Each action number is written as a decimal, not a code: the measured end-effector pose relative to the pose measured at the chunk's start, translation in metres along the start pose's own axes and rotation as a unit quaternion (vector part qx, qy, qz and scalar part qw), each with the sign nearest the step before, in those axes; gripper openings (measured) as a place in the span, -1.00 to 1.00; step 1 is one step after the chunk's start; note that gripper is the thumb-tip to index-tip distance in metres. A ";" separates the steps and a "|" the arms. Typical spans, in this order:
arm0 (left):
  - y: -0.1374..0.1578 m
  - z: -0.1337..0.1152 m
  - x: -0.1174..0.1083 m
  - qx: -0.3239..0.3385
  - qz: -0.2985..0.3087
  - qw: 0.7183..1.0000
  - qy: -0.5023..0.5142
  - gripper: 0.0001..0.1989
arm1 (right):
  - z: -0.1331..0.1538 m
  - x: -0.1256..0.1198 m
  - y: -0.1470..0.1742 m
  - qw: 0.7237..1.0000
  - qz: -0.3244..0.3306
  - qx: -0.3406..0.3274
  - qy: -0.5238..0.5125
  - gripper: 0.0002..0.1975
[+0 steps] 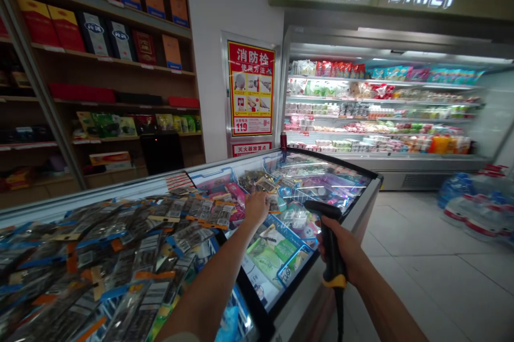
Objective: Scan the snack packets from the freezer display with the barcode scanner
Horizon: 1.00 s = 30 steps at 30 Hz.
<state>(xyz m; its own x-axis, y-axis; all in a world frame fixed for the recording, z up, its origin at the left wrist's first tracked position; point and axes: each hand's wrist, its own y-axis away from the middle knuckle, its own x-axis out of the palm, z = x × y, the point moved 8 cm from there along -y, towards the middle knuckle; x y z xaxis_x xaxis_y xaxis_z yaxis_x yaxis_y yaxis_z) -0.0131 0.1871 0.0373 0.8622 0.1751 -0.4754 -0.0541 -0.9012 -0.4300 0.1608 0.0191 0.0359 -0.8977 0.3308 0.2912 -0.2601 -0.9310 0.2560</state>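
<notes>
A small labelled packet (274, 203) is lying near the centre of the frame, on the glass of a freezer case (363, 211), just to the right of the curled fingers of the person's left hand (257, 208). That hand is plainly the nearer of the two; whether the fingertips are pinching the packet or merely touching it, I cannot tell, and its long axis is partly hiding from me. Right of centre, the right hand (348, 248) is grasping a black-and-yellow scanner (332, 256) firmly by its handle. The handle is standing nearly upright, while the head is pointing leftward, roughly toward the packet but well apart from it. Just behind the left hand, a little pile of dark packets (249, 179) is sitting, and a broad spread of packets (140, 251) is filling the lower left. Farther out, a red poster (251, 88) is hanging at upper centre, and a chilled display (401, 165) is glowing at upper right.
</notes>
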 end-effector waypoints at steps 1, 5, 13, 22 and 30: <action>0.004 0.006 -0.009 -0.027 -0.024 0.999 -0.025 -0.84 | -0.001 0.005 0.003 1.000 0.003 0.003 0.002 -0.77; 0.015 0.020 -0.018 -0.091 -0.036 0.995 -0.025 -0.64 | -0.007 0.020 0.017 1.000 0.013 0.015 0.012 -0.77; 0.012 0.045 -0.001 -0.229 -0.003 0.959 0.167 -0.75 | -0.003 0.035 0.038 1.000 0.011 0.023 0.011 -0.78; 0.022 0.043 -0.016 -0.298 0.029 0.902 0.310 -0.92 | 0.003 0.052 0.054 0.999 0.051 0.013 0.010 -0.77; 0.025 0.039 -0.028 -0.309 0.002 0.880 0.360 -0.91 | 0.002 0.066 0.064 0.997 0.065 0.024 0.014 -0.77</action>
<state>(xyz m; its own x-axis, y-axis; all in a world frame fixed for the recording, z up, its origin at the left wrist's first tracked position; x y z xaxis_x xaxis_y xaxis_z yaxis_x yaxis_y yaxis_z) -0.0587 0.1752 0.0096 0.9706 0.0757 0.2286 0.0351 -0.9837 0.1766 0.0859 -0.0188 0.0735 -0.9324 0.2026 0.2993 -0.1239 -0.9571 0.2619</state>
